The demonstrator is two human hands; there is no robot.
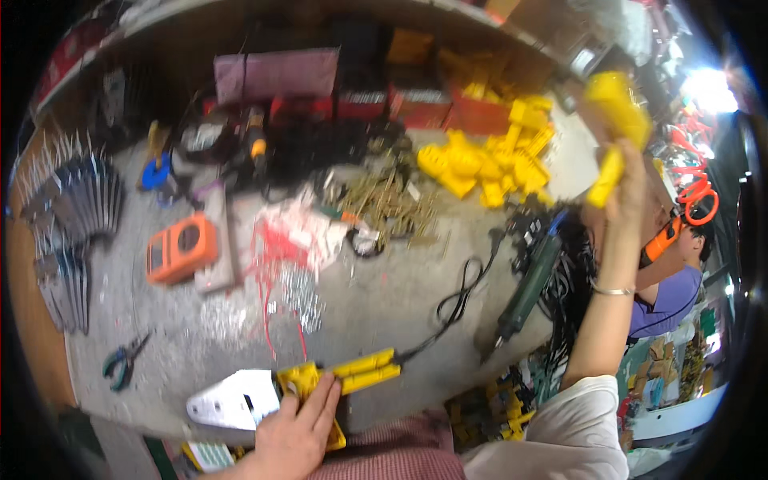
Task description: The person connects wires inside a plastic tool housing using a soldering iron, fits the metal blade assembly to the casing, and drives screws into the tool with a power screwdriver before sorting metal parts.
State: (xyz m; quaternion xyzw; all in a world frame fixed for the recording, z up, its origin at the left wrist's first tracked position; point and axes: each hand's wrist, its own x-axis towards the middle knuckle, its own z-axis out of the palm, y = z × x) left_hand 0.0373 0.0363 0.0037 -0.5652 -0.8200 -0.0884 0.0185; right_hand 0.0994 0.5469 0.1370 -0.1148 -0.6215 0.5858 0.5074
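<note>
Near the front edge of the bench lies a yellow plastic tool housing (364,374) with a flat pale metal blade (232,400) sticking out to its left. My left hand (296,436) grips the housing, fingers together across its top. A black cord (460,302) runs from the housing's right end. High on the right, my raised right hand (630,180) is closed on a yellow plastic housing piece (618,104); blur hides its exact shape and whether the lower yellow part is separate. The piece is apart from the bench, right of a pile of yellow plastic parts (496,156).
Pliers (120,364), an orange meter (182,250), small metal parts (300,298) and red wires (268,316) lie leftward. A green electric screwdriver (530,284) rests on the right beside black cords. Metal blades (72,200) stand far left. Another person (668,300) is at right, near an orange tool (664,238).
</note>
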